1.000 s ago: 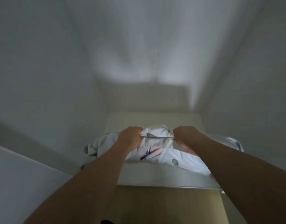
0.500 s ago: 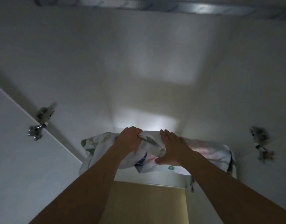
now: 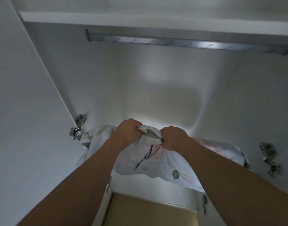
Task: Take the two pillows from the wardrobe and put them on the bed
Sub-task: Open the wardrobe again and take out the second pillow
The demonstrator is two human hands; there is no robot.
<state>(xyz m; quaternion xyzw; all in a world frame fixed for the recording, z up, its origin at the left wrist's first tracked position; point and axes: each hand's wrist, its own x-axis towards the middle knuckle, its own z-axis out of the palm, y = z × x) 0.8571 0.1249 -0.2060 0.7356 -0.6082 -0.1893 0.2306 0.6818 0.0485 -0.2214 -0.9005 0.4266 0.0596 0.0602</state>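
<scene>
Inside the wardrobe (image 3: 156, 95), both hands grip one pillow (image 3: 156, 163) by a bunched fold of its leaf-printed cover. Left hand (image 3: 127, 133) and right hand (image 3: 173, 137) are fisted tight on the fabric, close beside each other. The pillow sags between the forearms, above the white shelf edge (image 3: 156, 188). A metal rail (image 3: 185, 43) runs overhead; hinges (image 3: 75, 129) flank the opening.

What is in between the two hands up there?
A bunched ridge of the flowery pillow cover. The left hand and right hand each clutch it, and the head view shows only that fabric between them.
</scene>
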